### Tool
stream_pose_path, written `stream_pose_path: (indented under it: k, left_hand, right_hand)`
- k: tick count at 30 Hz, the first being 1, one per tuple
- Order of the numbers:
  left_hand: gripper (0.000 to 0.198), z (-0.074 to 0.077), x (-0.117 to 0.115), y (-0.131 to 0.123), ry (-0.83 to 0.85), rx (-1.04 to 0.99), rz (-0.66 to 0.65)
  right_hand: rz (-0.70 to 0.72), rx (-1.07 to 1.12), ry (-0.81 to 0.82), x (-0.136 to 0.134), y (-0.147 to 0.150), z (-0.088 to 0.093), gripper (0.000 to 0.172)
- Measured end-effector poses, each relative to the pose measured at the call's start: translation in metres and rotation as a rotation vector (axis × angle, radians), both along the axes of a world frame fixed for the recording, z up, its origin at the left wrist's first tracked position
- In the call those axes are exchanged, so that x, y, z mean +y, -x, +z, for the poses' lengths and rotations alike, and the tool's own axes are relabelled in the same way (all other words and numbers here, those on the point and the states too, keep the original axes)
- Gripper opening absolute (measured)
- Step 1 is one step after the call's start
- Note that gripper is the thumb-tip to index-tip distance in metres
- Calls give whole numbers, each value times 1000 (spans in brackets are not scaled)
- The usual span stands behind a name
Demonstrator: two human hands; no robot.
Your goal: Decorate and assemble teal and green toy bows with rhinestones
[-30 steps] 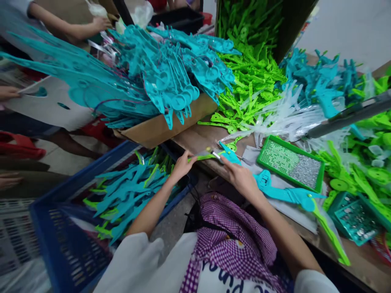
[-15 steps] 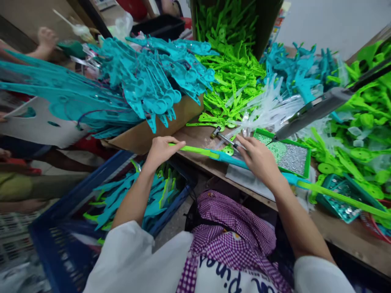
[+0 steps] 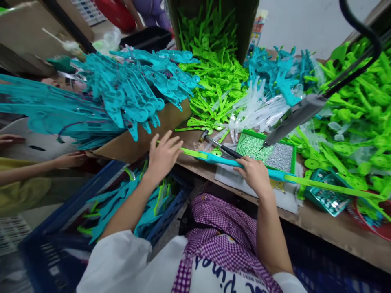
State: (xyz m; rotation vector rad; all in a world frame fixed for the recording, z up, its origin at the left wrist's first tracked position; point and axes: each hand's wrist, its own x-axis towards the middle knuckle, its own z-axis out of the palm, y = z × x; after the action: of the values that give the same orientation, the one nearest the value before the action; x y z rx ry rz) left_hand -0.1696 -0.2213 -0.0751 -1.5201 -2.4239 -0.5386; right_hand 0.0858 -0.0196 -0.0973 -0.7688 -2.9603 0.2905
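Note:
My right hand point(image 3: 254, 175) is closed over the teal middle of a long teal-and-green plastic piece point(image 3: 220, 159) that lies along the wooden table's point(image 3: 332, 228) front edge. My left hand point(image 3: 163, 154) hovers with fingers spread just past the piece's green left end, near a cardboard box point(image 3: 143, 134) heaped with teal plastic parts point(image 3: 134, 87). A small hammer point(image 3: 218, 145) lies on the table right behind the piece.
Green parts point(image 3: 214, 73), teal parts point(image 3: 275, 73) and clear parts point(image 3: 256, 110) are heaped behind. A green tray of screws point(image 3: 267, 148) and a hanging power screwdriver point(image 3: 293, 118) sit right. A blue crate point(image 3: 91, 191) stands lower left; another person's hands point(image 3: 69, 159) show left.
My left hand let go of the green end and opened, lifting toward the box. My right hand dropped from the hammer onto the teal middle of the piece.

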Motion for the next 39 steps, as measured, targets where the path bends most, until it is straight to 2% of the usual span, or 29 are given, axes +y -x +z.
stream_pose_path:
  k: [3, 6, 10, 14, 17, 19, 22, 25, 27, 32, 39]
  left_hand:
    - [25, -13, 12, 0, 78, -5, -116]
    - [23, -20, 16, 11, 87, -13, -122]
    - [22, -19, 18, 11, 38, 22, -114]
    - [28, -21, 38, -30, 5, 30, -187]
    - [51, -37, 70, -68, 88, -54, -406]
    - [47, -49, 93, -82, 130, -102, -474]
    - [35, -59, 113, -84, 179, -136, -518]
    - [32, -59, 117, -76, 186, -151, -566]
    - [32, -58, 116, -73, 179, -167, -576]
    - [31, -58, 114, -75, 161, -206, -561]
    - [32, -60, 113, -75, 114, -187, -558]
  right_hand:
    - [-14, -23, 41, 5, 2, 6, 29]
    - [-27, -25, 88, 9, 4, 9, 26]
    - [-50, -1, 127, 13, 5, 8, 21]
    - [-55, 25, 103, 10, 9, 5, 18]
    - [-39, 39, 103, 10, 5, 7, 22]
    - [-3, 116, 121, 14, -11, 9, 33]
    - [-10, 259, 120, 28, -53, 5, 48]
    - [-38, 246, 92, 48, -92, -10, 42]
    - [-22, 246, 96, 58, -103, -21, 36]
    - [64, 314, 119, 72, -101, -33, 28]
    - [109, 351, 56, 76, -100, -39, 30]
